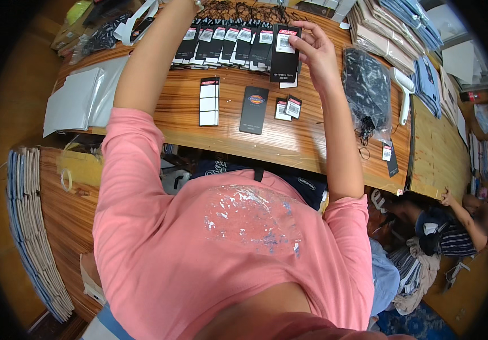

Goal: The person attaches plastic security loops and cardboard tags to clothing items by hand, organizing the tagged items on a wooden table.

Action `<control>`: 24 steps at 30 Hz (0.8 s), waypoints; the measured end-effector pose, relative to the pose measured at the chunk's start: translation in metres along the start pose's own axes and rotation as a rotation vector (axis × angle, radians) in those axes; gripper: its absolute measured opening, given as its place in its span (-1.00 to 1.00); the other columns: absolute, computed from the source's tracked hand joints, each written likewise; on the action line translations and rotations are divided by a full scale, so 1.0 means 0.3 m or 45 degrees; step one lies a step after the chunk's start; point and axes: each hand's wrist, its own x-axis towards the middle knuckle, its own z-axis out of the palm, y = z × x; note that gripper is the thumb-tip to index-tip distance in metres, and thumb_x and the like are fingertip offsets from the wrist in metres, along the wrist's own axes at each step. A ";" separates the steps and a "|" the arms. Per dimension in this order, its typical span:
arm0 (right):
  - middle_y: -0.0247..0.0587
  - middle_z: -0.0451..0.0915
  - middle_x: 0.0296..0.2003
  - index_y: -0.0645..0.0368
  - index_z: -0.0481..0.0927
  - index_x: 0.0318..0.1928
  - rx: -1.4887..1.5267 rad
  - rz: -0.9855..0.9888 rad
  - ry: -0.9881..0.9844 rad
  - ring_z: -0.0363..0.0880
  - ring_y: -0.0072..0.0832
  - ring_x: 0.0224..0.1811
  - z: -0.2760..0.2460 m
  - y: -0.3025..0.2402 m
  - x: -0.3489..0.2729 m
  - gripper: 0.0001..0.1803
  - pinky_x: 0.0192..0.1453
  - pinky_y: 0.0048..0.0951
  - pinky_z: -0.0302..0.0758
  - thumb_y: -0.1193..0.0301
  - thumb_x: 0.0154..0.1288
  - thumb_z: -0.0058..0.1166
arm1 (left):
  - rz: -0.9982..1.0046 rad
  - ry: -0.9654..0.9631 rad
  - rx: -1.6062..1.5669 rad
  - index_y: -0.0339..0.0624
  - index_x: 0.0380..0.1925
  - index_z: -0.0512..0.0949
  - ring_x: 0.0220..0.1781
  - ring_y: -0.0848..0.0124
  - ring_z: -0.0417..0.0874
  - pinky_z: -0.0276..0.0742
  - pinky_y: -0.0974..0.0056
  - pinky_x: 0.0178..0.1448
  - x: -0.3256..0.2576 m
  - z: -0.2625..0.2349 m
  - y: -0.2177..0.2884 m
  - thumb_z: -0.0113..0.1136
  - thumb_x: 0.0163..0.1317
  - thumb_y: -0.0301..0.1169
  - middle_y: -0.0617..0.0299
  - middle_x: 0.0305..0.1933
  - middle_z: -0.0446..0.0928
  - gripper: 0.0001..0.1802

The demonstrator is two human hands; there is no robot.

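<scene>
Between the thumb and fingers of my right hand (319, 54) is a black hang tag (284, 63) with a white barcode sticker, held upright over the table. Behind it, a long row of similar black tags (219, 45) with dark strings lies across the far side. My left forearm (152, 54) reaches up past the top edge, so the left hand is out of sight. Nearer to me lie a white-gridded label strip (209, 102), a single black tag (254, 110) with an oval logo, and two small barcode tags (293, 106).
A clear bag of black tag fasteners (367, 85) and a white tagging tool (404, 93) lie at the right. Folded garments (385, 34) are stacked behind them. White sheets (73, 101) cover the table's left end. At lower right, another person (459, 232) is beside piled clothes.
</scene>
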 end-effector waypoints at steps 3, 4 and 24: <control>-0.47 0.52 -0.43 0.11 0.43 -0.01 -0.163 -0.047 -0.031 0.41 -0.79 -0.41 0.001 -0.001 0.048 -0.63 -0.46 -0.75 0.25 0.50 0.13 0.09 | 0.103 0.009 0.120 -0.34 -0.30 0.56 -0.38 0.54 0.54 0.48 0.44 -0.28 0.043 -0.058 -0.055 0.22 0.00 -0.55 0.20 -0.37 0.58 -0.79; -0.51 0.50 -0.44 0.09 0.42 0.03 -0.234 -0.060 -0.044 0.37 -0.83 -0.41 -0.003 0.002 0.068 -0.61 -0.47 -0.78 0.18 0.49 0.14 0.08 | 0.107 0.006 0.207 -0.32 -0.31 0.57 -0.41 0.56 0.53 0.47 0.46 -0.30 0.057 -0.071 -0.055 0.22 -0.01 -0.54 0.22 -0.38 0.58 -0.79; -0.32 0.49 -0.52 0.21 0.54 -0.31 -1.087 0.109 -0.249 0.43 -0.55 -0.43 -0.013 0.244 0.426 -0.62 -0.32 -0.52 0.37 0.48 -0.26 0.34 | -0.034 -0.148 0.374 -0.27 -0.38 0.62 -0.39 0.51 0.59 0.50 0.41 -0.25 0.230 -0.270 -0.407 0.31 -0.15 -0.52 0.22 -0.41 0.62 -0.77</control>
